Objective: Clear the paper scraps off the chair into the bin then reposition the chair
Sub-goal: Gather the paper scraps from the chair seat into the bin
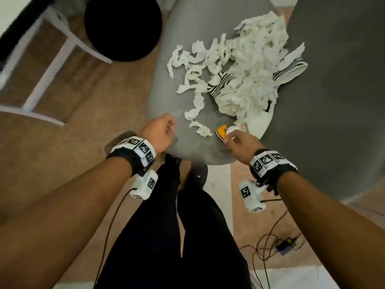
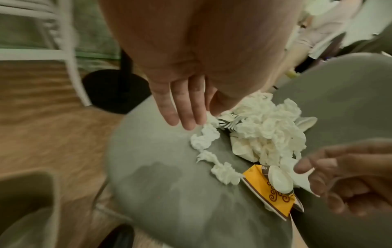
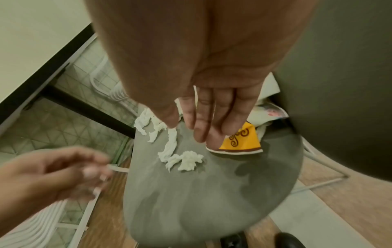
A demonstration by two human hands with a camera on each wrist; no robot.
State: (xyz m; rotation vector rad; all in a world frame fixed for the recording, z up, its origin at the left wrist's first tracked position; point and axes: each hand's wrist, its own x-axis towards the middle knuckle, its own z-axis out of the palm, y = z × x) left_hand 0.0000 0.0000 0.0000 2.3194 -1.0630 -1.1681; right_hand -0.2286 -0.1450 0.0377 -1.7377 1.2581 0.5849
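Chair seat: scraps partly bury orange wrapper.

One grey chair seat carries a single heap of white paper strips; the strips are too tangled to count. Two black-and-white striped scraps lie in the heap, one left, one right. One orange printed scrap sits at the near edge. Two hands are over the seat, the left hand and the right hand. One black round base stands far left on the floor.
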